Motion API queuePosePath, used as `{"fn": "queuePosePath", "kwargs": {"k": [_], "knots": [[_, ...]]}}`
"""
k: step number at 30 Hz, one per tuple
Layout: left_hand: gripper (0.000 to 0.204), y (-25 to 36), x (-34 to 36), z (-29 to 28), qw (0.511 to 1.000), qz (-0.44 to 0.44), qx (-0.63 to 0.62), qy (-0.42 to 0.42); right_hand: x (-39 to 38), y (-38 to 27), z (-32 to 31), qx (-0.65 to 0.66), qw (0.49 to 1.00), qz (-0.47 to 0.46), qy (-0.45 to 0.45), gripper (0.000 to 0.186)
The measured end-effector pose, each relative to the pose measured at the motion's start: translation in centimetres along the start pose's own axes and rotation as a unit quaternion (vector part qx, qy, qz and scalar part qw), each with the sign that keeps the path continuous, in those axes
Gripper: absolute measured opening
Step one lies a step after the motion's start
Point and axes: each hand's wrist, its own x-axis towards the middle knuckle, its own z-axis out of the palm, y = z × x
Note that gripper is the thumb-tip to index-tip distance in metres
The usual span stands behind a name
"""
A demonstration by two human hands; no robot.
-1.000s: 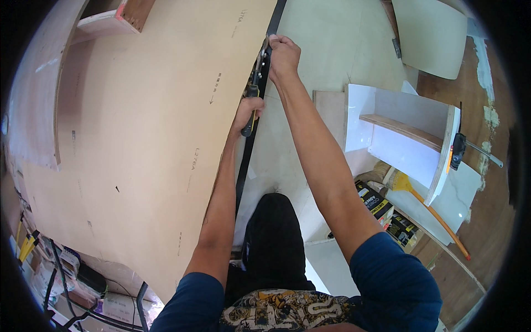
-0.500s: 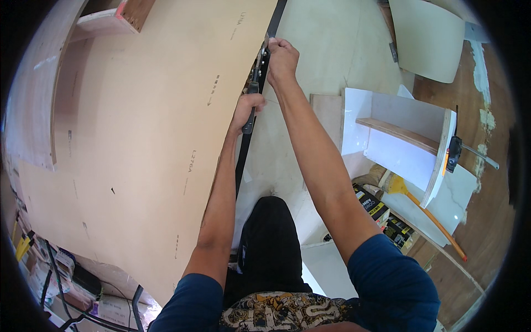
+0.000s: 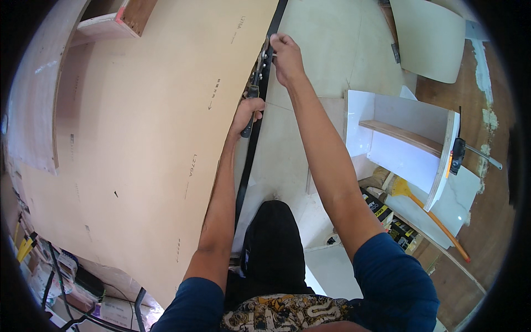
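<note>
Along the right edge of the large tan panel (image 3: pixel 149 138), my left hand (image 3: pixel 246 116) is wrapped round the dark handle of a pair of snips (image 3: pixel 256 77). Metal pivot bolts show on the tool, and its jaws point away from me. A long black strip (image 3: pixel 243 188) runs beside the panel edge, just right of the tool. My right hand (image 3: pixel 287 58) is by the jaws at the far end, fingers curled closed. What lies between those fingers is hidden.
On the right are a white open box with a shelf (image 3: pixel 409 130), a hammer (image 3: pixel 458 156) on its side, and a yellow brush with an orange handle (image 3: pixel 434 216). A wooden frame (image 3: pixel 124 22) rests on the panel's far left. Cables (image 3: pixel 61 282) lie at lower left.
My right hand has shifted slightly right, a little away from the snips' jaws. My left hand keeps its grip in nearly the same spot.
</note>
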Motion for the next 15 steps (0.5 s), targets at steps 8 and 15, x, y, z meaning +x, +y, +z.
{"fn": "queuePosePath", "kwargs": {"k": [8, 15], "knots": [[0.017, -0.4, 2.1, -0.9, 1.0, 0.03, 0.003, -0.001, 1.4, -1.0, 2.1, 0.136, 0.99, -0.006, 0.026, 0.013], [0.02, 0.9, 2.2, 0.8, 0.994, 0.088, 0.03, 0.054, 1.9, -1.5, 1.9, 0.164, 0.985, 0.02, 0.052, 0.012]]}}
